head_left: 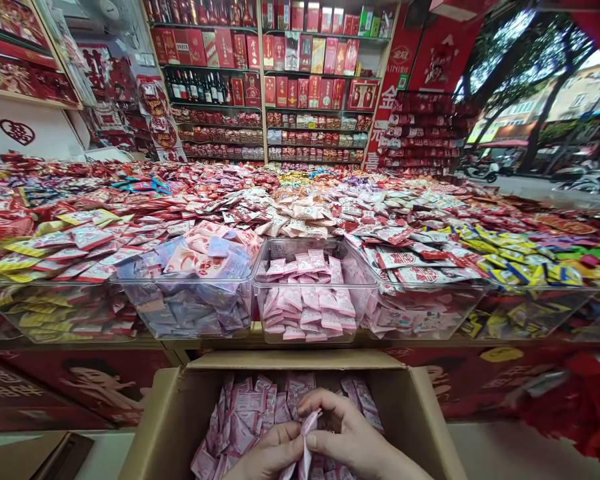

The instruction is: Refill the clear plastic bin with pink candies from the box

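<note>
Over an open cardboard box (pixel 290 361), both hands meet around a small pink candy packet (pixel 307 440). The fingers of my left hand (pixel 270 453) pinch it from the left. My right hand (pixel 350 433) grips it from the right with thumb and curled fingers. Beneath them, many similar pink packets (pixel 245 417) lie inside the box, partly hidden by my hands. Just beyond the box, a clear plastic bin (pixel 316 333) on the counter holds more pink packets, stacked in overlapping rows.
Neighbouring clear bins hold purple packets (pixel 195 310), white-and-red packets (pixel 410 277) and yellow-and-blue packets (pixel 520 260). Heaped sweets cover the counter behind. Shelves (pixel 265 73) of bottles and red boxes stand at the back. A folded-open cardboard piece (pixel 25 457) is at lower left.
</note>
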`<state>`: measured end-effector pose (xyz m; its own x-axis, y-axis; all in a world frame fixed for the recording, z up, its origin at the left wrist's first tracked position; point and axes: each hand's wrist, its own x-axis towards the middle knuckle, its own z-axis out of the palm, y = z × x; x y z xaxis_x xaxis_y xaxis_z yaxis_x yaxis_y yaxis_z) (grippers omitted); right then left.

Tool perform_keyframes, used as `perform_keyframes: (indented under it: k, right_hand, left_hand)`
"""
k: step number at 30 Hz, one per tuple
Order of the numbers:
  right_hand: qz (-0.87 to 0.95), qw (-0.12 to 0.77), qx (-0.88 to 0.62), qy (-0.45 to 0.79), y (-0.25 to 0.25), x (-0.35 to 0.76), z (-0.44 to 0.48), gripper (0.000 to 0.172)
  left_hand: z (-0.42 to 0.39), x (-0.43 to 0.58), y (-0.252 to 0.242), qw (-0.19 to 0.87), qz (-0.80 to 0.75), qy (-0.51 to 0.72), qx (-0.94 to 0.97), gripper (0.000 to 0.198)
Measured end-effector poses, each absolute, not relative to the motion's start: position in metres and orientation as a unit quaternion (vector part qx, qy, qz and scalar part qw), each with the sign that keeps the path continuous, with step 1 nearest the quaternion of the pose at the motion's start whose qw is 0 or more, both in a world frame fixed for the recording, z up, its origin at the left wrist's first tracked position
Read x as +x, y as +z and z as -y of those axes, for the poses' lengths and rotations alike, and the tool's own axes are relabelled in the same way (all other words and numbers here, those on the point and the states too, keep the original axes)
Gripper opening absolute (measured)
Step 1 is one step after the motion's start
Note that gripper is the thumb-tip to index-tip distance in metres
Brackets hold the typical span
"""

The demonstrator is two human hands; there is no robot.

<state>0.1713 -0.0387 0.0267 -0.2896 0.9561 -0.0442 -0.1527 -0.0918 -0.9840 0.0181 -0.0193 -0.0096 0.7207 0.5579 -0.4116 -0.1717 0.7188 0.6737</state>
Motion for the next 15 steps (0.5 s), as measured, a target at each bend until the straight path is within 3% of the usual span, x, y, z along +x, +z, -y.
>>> perform_keyframes:
  k: [6,10,15]
  right_hand:
    - [0.496,0.425,-0.537,0.534,0.016,0.173,0.031,0.026]
    - [0.546,0.386,-0.587,0.457,0.019,0.175,0.033,0.028]
    - [0.543,0.401,-0.537,0.506,0.02,0.174,0.033,0.032]
  left_hand:
    - [0.011,0.017,-0.002,0.787,-0.378,0.243,0.423,0.039]
    - [0.008,0.017,-0.002,0.694,-0.387,0.304,0.525,0.03]
    - [0.006,0.02,-0.004,0.644,-0.428,0.331,0.541,0.022]
